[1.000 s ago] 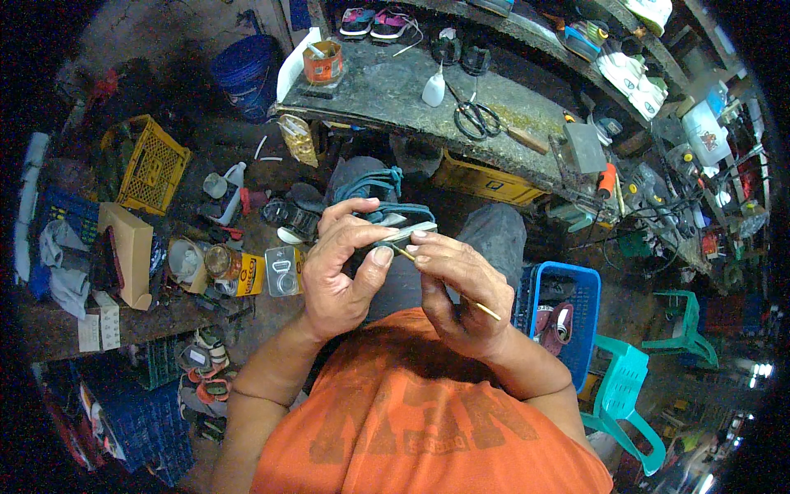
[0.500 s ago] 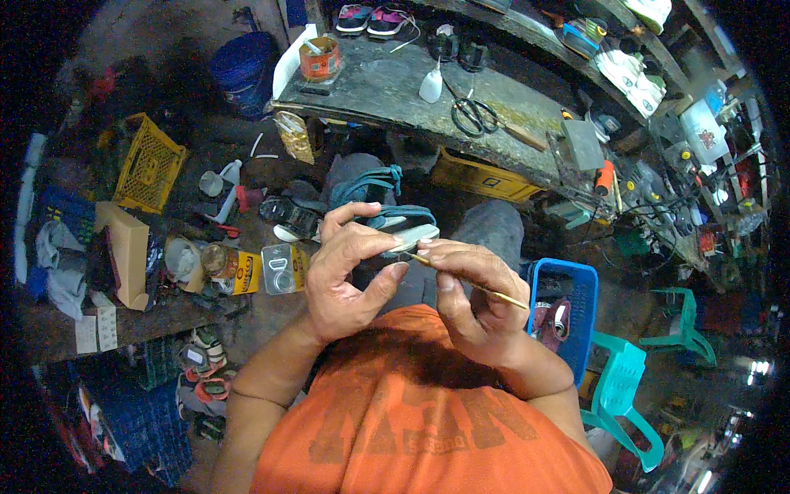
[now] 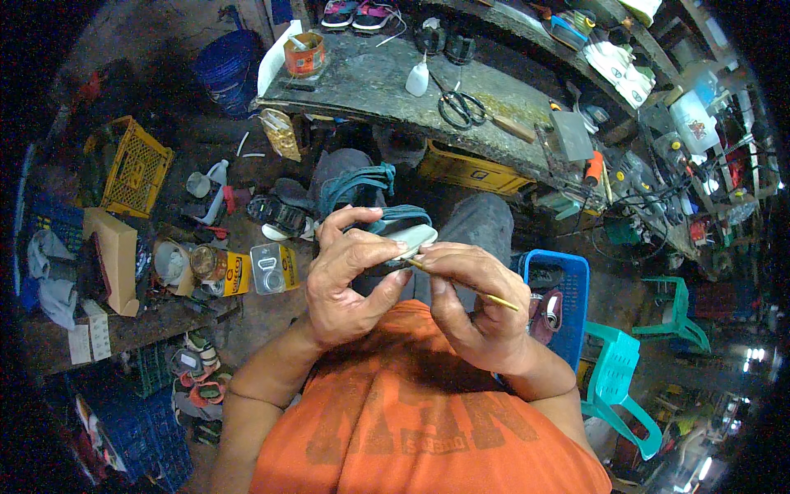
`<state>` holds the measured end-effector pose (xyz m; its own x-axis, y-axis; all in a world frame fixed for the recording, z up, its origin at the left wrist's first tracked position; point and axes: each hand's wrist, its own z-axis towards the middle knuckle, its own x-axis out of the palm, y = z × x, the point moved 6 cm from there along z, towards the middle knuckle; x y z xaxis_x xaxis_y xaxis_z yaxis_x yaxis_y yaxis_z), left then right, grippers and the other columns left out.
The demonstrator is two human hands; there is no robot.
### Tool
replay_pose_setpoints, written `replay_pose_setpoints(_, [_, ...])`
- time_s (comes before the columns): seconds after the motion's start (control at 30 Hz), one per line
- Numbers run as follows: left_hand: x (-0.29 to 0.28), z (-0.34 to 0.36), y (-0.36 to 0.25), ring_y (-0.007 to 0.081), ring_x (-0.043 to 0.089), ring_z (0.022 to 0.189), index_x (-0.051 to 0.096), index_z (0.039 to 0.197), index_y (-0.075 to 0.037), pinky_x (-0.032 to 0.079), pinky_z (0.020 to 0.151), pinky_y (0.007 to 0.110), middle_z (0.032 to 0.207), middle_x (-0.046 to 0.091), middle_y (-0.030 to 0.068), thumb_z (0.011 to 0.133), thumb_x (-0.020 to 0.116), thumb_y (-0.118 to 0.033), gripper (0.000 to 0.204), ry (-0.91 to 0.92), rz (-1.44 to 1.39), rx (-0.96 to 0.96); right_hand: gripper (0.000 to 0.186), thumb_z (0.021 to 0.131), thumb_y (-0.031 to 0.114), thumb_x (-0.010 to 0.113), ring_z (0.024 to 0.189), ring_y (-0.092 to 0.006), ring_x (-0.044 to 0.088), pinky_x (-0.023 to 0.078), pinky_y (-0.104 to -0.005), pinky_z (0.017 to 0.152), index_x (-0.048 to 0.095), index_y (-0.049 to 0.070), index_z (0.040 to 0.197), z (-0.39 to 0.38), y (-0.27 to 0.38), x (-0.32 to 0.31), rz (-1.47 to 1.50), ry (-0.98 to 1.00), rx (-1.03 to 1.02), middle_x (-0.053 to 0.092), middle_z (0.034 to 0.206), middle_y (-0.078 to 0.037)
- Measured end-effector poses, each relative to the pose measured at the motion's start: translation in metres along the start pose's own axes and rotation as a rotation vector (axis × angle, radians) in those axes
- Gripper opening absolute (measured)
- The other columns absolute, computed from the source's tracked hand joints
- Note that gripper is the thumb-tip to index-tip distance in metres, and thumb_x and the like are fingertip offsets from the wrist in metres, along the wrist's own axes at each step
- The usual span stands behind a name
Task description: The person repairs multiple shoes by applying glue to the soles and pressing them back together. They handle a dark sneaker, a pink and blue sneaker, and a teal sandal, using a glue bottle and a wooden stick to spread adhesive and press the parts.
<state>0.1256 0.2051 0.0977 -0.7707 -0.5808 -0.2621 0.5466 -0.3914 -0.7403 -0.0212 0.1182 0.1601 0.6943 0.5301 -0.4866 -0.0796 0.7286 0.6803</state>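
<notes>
My left hand [image 3: 346, 276] is closed on the sole of a sandal [image 3: 418, 235], a pale piece with teal straps [image 3: 350, 185] resting over my lap. My right hand [image 3: 481, 309] is closed round a thin yellowish stick [image 3: 504, 301], its far end against the sole's near edge between my fingertips, where the contact is partly hidden. A black sandal or shoe [image 3: 271, 212] lies beyond my left hand.
Ahead is a worn workbench [image 3: 370, 74] with a bottle [image 3: 416, 79], scissors [image 3: 461, 105] and an orange tin [image 3: 303, 54]. A blue basket [image 3: 559, 272] and teal chairs [image 3: 617, 370] stand right. Left are yellow crates [image 3: 136, 165] and a cardboard box [image 3: 111, 255].
My left fingers have shifted slightly right and down along the sole. My right hand has moved a little right, the stick still in it. The view has swung slightly.
</notes>
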Motion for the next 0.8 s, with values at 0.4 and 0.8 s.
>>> replay_pose_setpoints(0.4, [0.0039,0.0014,-0.0009,0.0321,0.06,0.122,0.074,0.106,-0.01,0.033,0.111,0.051,0.101,0.074,0.0037,0.077,0.082,-0.008,0.031,0.03,0.02,0.01,0.024,0.084,-0.011,0.064,0.1,-0.0306,0.074,0.058,-0.0389,0.09,0.068,-0.005,0.107,-0.0022,0.0,-0.0036,-0.011,0.024,0.022,0.073,0.105,-0.02])
replay_pose_setpoints(0.8, [0.0086,0.0022,-0.0018,0.0331,0.061,0.12,0.073,0.103,-0.01,0.035,0.109,0.051,0.099,0.074,0.0046,0.074,0.082,-0.006,0.031,0.031,0.042,0.036,0.021,0.084,-0.007,0.068,0.094,-0.0303,0.074,0.059,-0.0371,0.083,0.068,-0.004,0.104,-0.0021,-0.0005,-0.007,-0.059,0.031,0.018,0.073,0.102,-0.018])
